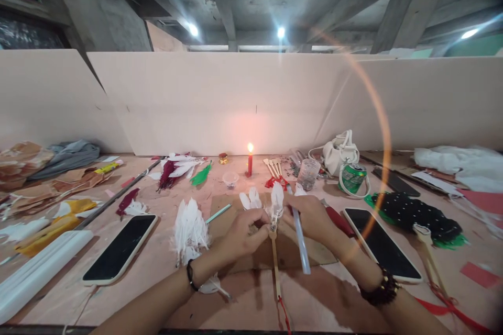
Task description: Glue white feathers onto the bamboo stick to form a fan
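Observation:
My left hand (248,234) pinches the top of a thin wooden stick (275,267) with a red cord at its lower end. White feathers (277,198) stand at the head of the stick, between my hands. My right hand (308,214) is closed around a translucent glue stick (302,246) that points down, its fingertips close to the feathers. A brown cardboard sheet (322,255) lies beneath both hands. More white feathers (191,230) are piled left of my left wrist.
A lit red candle (250,165) stands behind the cardboard. Phones lie left (120,248) and right (383,243). Farther back at the right are a clear cup (308,174), a green can (352,179) and a white bag (340,154). Black dotted fabric (420,217) lies at the right.

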`<act>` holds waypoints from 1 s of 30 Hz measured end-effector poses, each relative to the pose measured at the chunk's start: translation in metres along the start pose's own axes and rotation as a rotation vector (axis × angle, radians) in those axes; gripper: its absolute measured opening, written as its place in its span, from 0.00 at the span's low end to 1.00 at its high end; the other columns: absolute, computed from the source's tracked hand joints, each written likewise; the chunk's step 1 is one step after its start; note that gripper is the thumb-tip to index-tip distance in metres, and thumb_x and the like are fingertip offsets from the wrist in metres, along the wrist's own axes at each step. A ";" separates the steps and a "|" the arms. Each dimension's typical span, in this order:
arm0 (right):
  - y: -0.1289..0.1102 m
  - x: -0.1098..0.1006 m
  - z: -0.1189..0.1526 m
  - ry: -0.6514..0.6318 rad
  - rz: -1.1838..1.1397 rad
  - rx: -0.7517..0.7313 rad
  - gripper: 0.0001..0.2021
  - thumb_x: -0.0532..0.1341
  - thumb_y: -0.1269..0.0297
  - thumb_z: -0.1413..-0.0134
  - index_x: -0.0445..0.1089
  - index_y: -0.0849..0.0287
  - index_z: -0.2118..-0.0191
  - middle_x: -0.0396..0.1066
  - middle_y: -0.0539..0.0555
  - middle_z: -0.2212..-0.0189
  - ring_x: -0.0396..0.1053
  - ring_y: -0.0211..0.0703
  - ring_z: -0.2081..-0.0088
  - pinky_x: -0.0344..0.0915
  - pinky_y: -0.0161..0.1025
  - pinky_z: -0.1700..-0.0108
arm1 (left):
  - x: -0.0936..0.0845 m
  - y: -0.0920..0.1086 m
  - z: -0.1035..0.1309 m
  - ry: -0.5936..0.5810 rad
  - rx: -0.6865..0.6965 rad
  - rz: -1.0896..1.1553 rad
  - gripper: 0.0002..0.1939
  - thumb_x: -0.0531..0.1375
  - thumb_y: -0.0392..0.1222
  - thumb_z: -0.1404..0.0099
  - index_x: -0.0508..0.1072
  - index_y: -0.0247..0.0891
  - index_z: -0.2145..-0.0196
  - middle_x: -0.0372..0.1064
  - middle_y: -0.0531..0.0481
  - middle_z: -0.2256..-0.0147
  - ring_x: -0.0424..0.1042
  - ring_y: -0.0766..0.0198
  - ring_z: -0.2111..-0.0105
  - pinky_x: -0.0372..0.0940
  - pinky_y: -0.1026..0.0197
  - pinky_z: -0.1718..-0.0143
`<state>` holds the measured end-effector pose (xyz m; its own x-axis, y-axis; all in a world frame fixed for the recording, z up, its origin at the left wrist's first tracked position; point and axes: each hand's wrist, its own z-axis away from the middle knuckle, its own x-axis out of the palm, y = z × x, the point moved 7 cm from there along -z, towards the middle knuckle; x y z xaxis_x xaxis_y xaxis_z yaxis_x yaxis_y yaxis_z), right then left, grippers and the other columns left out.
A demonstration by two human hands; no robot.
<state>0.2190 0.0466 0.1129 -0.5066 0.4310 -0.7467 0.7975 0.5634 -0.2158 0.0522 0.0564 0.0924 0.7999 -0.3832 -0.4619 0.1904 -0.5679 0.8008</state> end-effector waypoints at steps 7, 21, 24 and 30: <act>0.071 -0.044 -0.008 0.242 -0.116 0.371 0.09 0.60 0.57 0.38 0.75 0.55 0.63 0.80 0.52 0.73 0.77 0.47 0.70 0.65 0.39 0.62 | -0.016 -0.013 -0.001 0.198 -0.111 0.066 0.05 0.53 0.41 0.40 0.63 0.42 0.74 0.60 0.55 0.74 0.62 0.61 0.69 0.54 0.59 0.65; 0.210 -0.056 -0.050 0.232 0.074 0.698 0.09 0.61 0.57 0.43 0.75 0.55 0.69 0.74 0.55 0.79 0.72 0.52 0.70 0.61 0.43 0.62 | -0.006 -0.048 -0.010 0.251 -0.286 0.419 0.19 0.51 0.58 0.28 0.62 0.44 0.72 0.61 0.55 0.74 0.61 0.63 0.76 0.60 0.58 0.70; 0.204 -0.060 -0.047 0.293 0.096 0.692 0.13 0.59 0.54 0.40 0.69 0.53 0.73 0.73 0.56 0.78 0.71 0.52 0.68 0.61 0.45 0.60 | -0.006 -0.046 -0.012 0.241 -0.283 0.438 0.19 0.55 0.59 0.30 0.65 0.43 0.72 0.64 0.55 0.74 0.62 0.64 0.77 0.59 0.60 0.71; 0.134 -0.053 -0.031 0.327 -0.107 0.561 0.22 0.62 0.39 0.41 0.59 0.51 0.72 0.69 0.52 0.76 0.66 0.47 0.70 0.63 0.43 0.62 | -0.018 -0.013 -0.004 0.240 -0.012 -0.103 0.14 0.55 0.48 0.22 0.70 0.41 0.66 0.69 0.52 0.69 0.68 0.61 0.68 0.61 0.59 0.63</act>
<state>0.3423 0.1206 0.1430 -0.5955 0.6347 -0.4924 0.7421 0.1998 -0.6398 0.0374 0.0736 0.0912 0.8876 -0.1391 -0.4391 0.2837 -0.5858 0.7592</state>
